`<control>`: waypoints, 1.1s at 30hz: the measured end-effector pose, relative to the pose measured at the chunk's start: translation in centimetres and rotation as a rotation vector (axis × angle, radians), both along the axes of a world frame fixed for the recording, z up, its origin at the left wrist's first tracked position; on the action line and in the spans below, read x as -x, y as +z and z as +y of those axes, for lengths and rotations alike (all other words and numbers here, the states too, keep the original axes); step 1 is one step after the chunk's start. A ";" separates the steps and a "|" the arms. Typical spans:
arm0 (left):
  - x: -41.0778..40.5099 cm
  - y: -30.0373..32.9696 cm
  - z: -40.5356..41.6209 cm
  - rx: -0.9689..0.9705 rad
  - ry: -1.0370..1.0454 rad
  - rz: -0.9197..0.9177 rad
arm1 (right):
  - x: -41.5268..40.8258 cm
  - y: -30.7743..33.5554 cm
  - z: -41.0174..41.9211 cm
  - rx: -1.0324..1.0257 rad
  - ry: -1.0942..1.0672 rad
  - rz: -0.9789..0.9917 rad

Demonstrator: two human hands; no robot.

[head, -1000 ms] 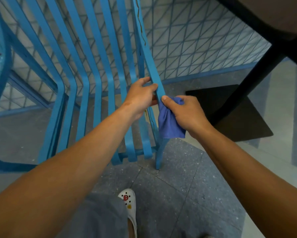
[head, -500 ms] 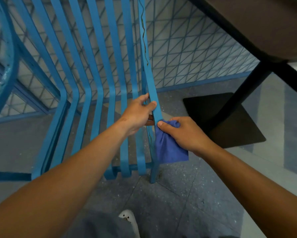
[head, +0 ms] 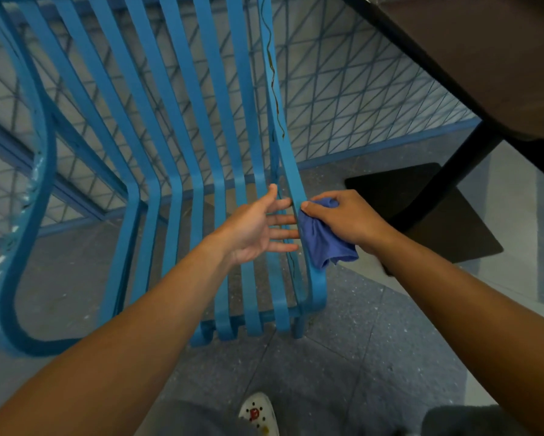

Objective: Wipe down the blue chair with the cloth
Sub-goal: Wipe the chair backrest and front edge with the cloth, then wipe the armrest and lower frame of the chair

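Chair outer slat — right hand grips cloth against it; left hand fingers straight, spread, touching slat's inner side.

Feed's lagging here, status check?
Left hand open, fingers straight beside the slat. Right hand presses cloth on it. Nothing blocking.

The cloth lies right of the chair slat, the table farther right.
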State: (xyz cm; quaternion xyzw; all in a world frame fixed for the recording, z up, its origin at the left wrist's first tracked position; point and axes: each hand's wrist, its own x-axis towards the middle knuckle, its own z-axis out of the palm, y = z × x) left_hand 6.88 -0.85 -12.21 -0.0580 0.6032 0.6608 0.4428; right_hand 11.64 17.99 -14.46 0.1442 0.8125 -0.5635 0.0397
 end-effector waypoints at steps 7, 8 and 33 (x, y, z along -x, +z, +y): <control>-0.5 -0.5 0.5 0.005 0.058 0.013 | 2.5 -0.3 -0.1 -0.039 -0.031 0.043; -0.5 -0.7 0.5 -0.003 0.079 0.008 | 3.5 -0.2 -0.1 -0.051 -0.022 0.062; -7.8 -4.5 3.9 0.013 0.279 0.293 | 0.3 -1.9 -1.2 -0.116 -0.062 0.077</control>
